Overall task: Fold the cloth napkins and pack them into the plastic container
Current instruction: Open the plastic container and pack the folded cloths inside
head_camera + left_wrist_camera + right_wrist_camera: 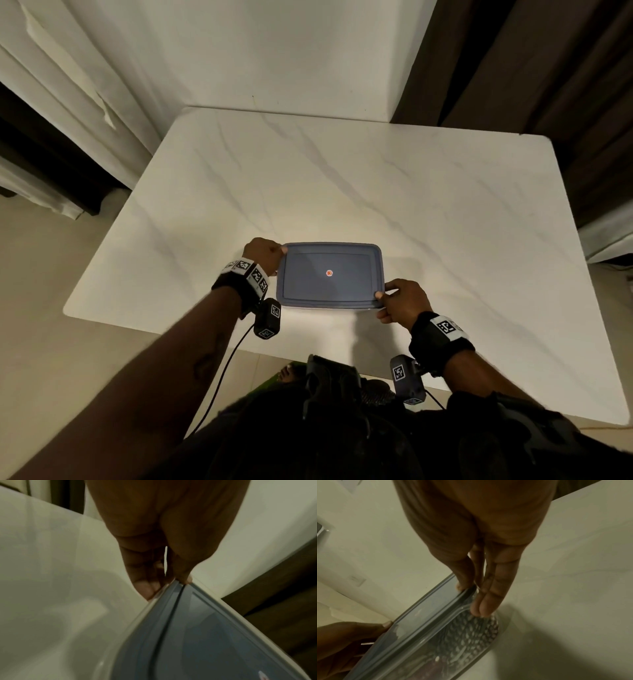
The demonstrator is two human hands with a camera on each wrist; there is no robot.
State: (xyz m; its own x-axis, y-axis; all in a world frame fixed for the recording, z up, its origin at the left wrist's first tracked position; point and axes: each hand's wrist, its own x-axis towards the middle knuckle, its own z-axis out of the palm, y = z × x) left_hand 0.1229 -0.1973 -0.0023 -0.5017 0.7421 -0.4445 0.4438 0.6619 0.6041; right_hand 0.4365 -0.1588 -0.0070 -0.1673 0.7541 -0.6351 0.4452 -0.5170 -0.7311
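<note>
A clear plastic container with a blue-grey lid (329,274) lies on the white marble table (376,171) near its front edge. My left hand (278,255) pinches the lid's far left corner, thumb on top and fingers (147,588) under the rim. At the near right corner my right hand (382,303) has its thumb on the lid (426,622) and its fingers (482,607) down the container's side wall. A patterned cloth napkin (471,632) shows through the clear wall, inside the container. No other napkin is in view.
Pale wall panels stand behind the table and dark curtains (548,68) hang at the right. The floor (41,308) lies beyond the table's left edge. My body and the wrist cameras' cables (222,370) are close to the front edge.
</note>
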